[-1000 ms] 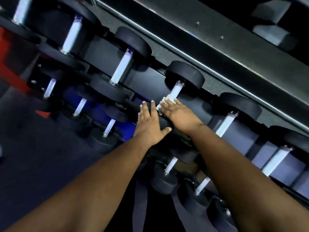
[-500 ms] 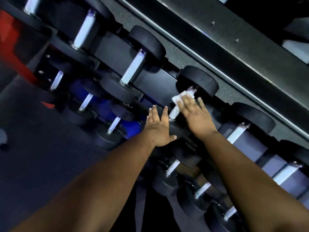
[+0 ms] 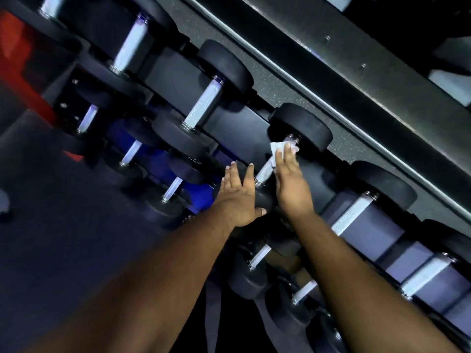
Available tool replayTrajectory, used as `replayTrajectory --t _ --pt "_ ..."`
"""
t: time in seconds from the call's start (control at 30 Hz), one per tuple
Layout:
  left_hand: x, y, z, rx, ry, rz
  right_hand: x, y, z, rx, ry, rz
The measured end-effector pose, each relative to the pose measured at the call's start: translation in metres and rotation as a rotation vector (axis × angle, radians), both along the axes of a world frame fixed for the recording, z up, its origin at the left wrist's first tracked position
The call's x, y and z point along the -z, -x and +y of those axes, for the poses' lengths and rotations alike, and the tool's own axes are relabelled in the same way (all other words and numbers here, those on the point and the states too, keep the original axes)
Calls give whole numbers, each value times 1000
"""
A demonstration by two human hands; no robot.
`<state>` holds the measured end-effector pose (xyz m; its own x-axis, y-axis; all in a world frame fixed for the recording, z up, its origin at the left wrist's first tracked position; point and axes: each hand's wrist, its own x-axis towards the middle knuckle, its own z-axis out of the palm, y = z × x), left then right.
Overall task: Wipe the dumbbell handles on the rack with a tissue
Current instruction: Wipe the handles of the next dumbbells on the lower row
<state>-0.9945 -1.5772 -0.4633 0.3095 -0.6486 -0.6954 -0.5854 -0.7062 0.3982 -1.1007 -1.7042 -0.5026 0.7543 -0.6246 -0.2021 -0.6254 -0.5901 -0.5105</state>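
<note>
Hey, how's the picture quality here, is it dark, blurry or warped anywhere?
Head view: dim overall; the dumbbell handle under the tissue and right hand shines brightest; left hand reads sharp enough; rack lines slant steeply across the tilted frame.

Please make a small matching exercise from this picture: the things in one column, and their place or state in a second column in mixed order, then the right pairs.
Things
1. tissue
2. left hand
3. right hand
4. floor patch at far left

Places or states
A. lies flat on the near black dumbbell head
B. red
C. white, at the far end of the handle
D. presses the tissue onto the handle with straight fingers

Pairs: 1-C, 2-A, 3-D, 4-B
</note>
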Motion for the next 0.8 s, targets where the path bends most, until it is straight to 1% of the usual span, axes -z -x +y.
replayTrajectory --t 0.1,0.17,0.3,0.33,0.4,0.47,0.5,0.57,0.6,0.73,0.77,0.8 --pt "2 0 1 5 8 0 -7 -1 37 312 -223 -188" --pt "3 0 0 5 14 -7 -13 -8 47 507 -314 -245" --pt "3 1 2 -3 5 -2 -7 -39 23 773 -446 -334" --pt "3 1 2 -5 5 -4 -4 -45 13 832 -468 -330" --pt "2 1 1 -9 2 -7 -2 -51 7 841 -474 -257" --pt "2 1 1 -12 5 2 -11 -45 23 758 -470 -150" --pt "1 1 1 -11 8 4 -17 -39 33 715 -504 -121" --pt "1 1 1 -11 6 4 -23 -29 43 689 -610 -130" --pt "2 0 1 -11 4 3 -25 -31 38 715 -664 -176" --pt "2 0 0 -6 -12 -4 -23 -59 -2 999 -817 -483" --pt "1 0 0 -7 -15 -5 -20 -64 -8 1037 -846 -526" --pt "1 0 0 -9 -17 -2 -19 -66 -7 1037 -863 -524"
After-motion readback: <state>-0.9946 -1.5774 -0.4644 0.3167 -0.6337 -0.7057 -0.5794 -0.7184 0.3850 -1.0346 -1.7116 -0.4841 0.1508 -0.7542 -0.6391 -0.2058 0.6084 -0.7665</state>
